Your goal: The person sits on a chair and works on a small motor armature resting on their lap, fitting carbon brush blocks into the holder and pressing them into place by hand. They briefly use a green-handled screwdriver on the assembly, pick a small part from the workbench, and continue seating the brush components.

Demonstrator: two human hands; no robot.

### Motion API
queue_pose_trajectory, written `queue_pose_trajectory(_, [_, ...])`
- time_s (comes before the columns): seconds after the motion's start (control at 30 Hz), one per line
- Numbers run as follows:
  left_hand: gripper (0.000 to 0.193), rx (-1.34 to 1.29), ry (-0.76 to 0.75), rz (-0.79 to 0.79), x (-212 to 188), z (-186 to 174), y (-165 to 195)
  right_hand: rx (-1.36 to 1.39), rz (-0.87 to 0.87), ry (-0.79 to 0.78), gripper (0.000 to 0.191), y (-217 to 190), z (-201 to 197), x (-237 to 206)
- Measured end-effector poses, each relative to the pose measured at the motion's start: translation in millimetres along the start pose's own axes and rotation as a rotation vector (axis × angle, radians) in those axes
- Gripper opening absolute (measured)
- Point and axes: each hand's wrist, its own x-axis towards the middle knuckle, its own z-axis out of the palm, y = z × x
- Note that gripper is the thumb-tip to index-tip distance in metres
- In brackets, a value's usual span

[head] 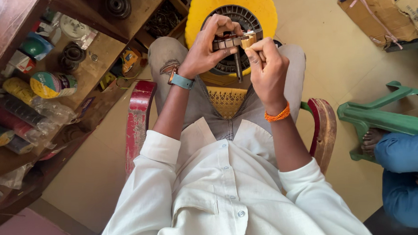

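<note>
I sit on a red chair and hold a small motor rotor (228, 41) with a dark shaft pointing down, over my lap. My left hand (205, 48) wraps around the rotor from the left, a blue-strapped watch on its wrist. My right hand (266, 67), with an orange thread band at the wrist, pinches a small tan strip (248, 40) against the rotor's right end. Below the hands, a yellow round fan housing (261, 9) with a grey grille rests by my knees.
A wooden shelf unit (100, 47) at left holds tape rolls, plastic bags and small parts. A green plastic chair (385, 118) and a seated person in blue trousers (403, 171) are at right. Cardboard boxes (381, 12) stand at the upper right.
</note>
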Motion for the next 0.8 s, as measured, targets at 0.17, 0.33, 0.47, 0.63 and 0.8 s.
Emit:
queue_pose_trajectory(0.17, [0.063,0.077,0.052,0.059,-1.8,4.5,4.7,0.068,0.078,-0.015,0.018,1.7,11.7,-5.0])
queue_pose_trajectory(0.33, [0.071,0.221,0.07,0.079,1.9,2.9,11.8,0.078,0.045,-0.023,0.018,4.2,15.0,-4.0])
queue_pose_trajectory(0.47, [0.069,0.225,0.058,0.127,-1.7,0.2,16.2,0.089,0.024,-0.037,0.018,10.6,14.7,-10.6])
queue_pose_trajectory(0.63, [0.058,0.002,0.095,-0.051,-2.2,2.5,21.2,0.1,0.037,-0.019,0.02,24.3,12.6,-19.5])
queue_pose_trajectory(0.8, [0.056,0.319,0.111,0.046,4.8,10.2,32.6,0.136,0.187,-0.043,0.021,43.2,20.6,-32.0])
